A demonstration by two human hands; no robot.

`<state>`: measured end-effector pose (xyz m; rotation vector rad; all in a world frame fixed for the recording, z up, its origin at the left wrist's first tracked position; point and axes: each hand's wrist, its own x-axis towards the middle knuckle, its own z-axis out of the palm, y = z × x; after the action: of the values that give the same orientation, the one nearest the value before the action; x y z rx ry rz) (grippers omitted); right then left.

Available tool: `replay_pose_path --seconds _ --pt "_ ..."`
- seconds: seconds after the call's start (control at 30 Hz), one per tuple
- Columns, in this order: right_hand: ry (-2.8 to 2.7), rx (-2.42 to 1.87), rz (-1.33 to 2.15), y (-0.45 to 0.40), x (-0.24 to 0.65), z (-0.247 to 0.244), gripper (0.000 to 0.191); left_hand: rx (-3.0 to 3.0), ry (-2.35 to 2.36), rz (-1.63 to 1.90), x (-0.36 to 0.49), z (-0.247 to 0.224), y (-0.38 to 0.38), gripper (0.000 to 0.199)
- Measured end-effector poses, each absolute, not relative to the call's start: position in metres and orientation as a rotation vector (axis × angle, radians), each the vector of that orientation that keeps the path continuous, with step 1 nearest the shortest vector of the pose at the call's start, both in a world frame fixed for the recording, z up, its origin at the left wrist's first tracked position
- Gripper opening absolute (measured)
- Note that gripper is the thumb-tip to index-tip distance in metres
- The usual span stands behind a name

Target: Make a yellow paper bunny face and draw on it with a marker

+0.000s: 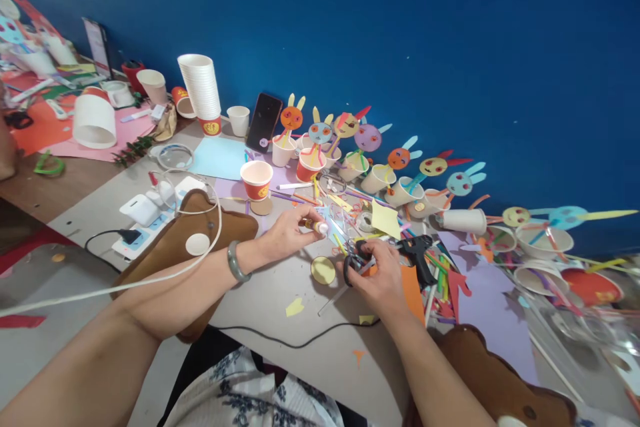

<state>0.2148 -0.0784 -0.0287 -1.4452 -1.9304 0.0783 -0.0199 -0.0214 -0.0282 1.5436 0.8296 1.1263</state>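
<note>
My left hand (290, 233), with a bangle on the wrist, pinches a small cylindrical thing (320, 227) with a white end and a gold-brown side; its kind is unclear. My right hand (380, 273) is closed on the black handles of a pair of scissors (349, 269), whose blades point up and left amid clutter. Just below the scissors lies a round yellow paper disc (323, 271). Right of my right hand is a black glue gun (419, 257). A yellow paper square (385, 218) lies beyond both hands.
Paper cups with rabbit-faced figures (369, 137) line the blue wall. A red-and-white cup (257, 180), a cup stack (200, 90) and a phone (264, 121) stand behind my left hand. A power strip (155, 220) and white cable lie left; a black cord (295, 345) crosses the table's front.
</note>
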Motion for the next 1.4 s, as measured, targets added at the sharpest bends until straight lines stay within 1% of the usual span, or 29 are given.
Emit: replay_pose_path --seconds 0.07,0.17,0.23,0.3,0.43,0.53,0.67,0.83,1.23,1.4 --pt "-1.883 -1.453 0.213 -0.079 0.213 -0.025 0.035 1.537 0.812 1.151 -0.020 -0.032 -0.020 0.029" --pt "-1.789 -1.460 0.504 -0.080 0.211 -0.020 0.038 1.529 0.788 1.166 -0.020 -0.035 -0.017 0.035" --pt "-1.751 -1.467 0.590 -0.081 0.210 -0.017 0.040 1.526 0.787 1.169 -0.020 -0.036 -0.017 0.038" --pt "-1.764 -1.494 0.538 -0.082 0.210 -0.016 0.042 1.531 0.789 1.162 -0.021 -0.036 -0.017 0.039" --pt "-1.847 -1.558 0.319 -0.084 0.210 -0.018 0.043 1.573 0.797 1.178 -0.021 -0.033 -0.017 0.037" --pt "-1.896 -1.542 0.186 -0.085 0.208 -0.021 0.040 1.592 0.790 1.203 -0.020 -0.033 -0.017 0.036" --pt "-1.979 -1.489 0.092 -0.085 0.205 -0.023 0.035 1.611 0.794 1.214 -0.019 -0.033 -0.018 0.030" --pt "-2.035 -1.453 0.047 -0.087 0.203 -0.024 0.032 1.675 0.816 1.212 -0.020 -0.036 -0.019 0.023" --pt "-2.086 -1.408 0.025 -0.090 0.201 -0.027 0.027 1.649 0.747 1.220 -0.019 -0.037 -0.018 0.022" --pt "-2.104 -1.444 0.036 -0.090 0.200 -0.026 0.030 1.678 0.764 1.203 -0.020 -0.037 -0.019 0.023"
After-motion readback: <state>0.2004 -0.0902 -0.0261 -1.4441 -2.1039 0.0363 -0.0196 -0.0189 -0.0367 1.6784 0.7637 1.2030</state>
